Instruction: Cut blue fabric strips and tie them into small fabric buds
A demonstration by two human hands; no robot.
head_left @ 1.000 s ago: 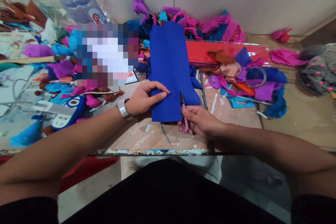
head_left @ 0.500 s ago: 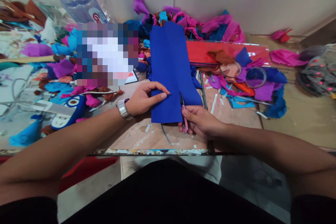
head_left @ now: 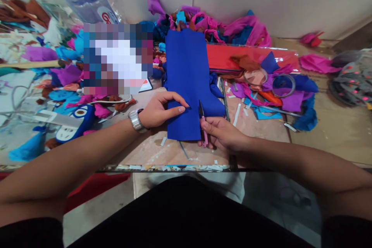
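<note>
Partly hidden, scissors [head_left: 205, 138] sit gripped in the right hand [head_left: 223, 133]; whether the left hand [head_left: 157, 110] pinches or presses the sheet [head_left: 187, 73] is unclear.

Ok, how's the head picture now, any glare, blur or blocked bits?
Head view: glare on the clear wrap over the red sheets; head view: pixelation masks a patch left of the blue sheet; head view: right hand and scissors fairly clear; head view: floor dim.

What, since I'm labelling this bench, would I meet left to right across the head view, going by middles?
Power socket, wristwatch, left hand, blue sheet, pink-handled scissors, right hand, turquoise scrap, dark mesh item.
</note>
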